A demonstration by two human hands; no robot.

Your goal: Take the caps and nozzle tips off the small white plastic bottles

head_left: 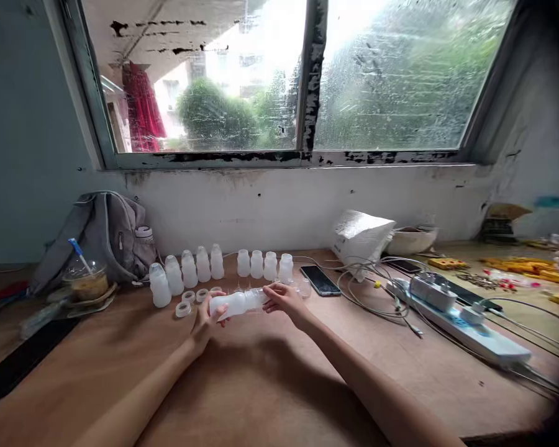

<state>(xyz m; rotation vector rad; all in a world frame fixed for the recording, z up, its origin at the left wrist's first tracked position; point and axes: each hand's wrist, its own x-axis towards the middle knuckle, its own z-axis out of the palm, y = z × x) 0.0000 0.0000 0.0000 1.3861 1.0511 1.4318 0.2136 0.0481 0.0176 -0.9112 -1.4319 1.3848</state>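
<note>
hands (208,315) (286,302), two, on one bottle (233,304)

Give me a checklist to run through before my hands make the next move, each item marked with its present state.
1. Left hand grips the bottle: ok, fingers around its body.
2. Right hand on the clear cap: ok, fingers at its far end.
3. Clear cap fully seated: cannot tell, too small to judge.
4. White rings within easy reach: ok, it seems; they lie on the table just beyond the left hand.
5. Row of four bottles upright: ok, all standing behind the hands.
6. Cable bundle away from the hands: ok, it lies to the right, past the phone.
</note>
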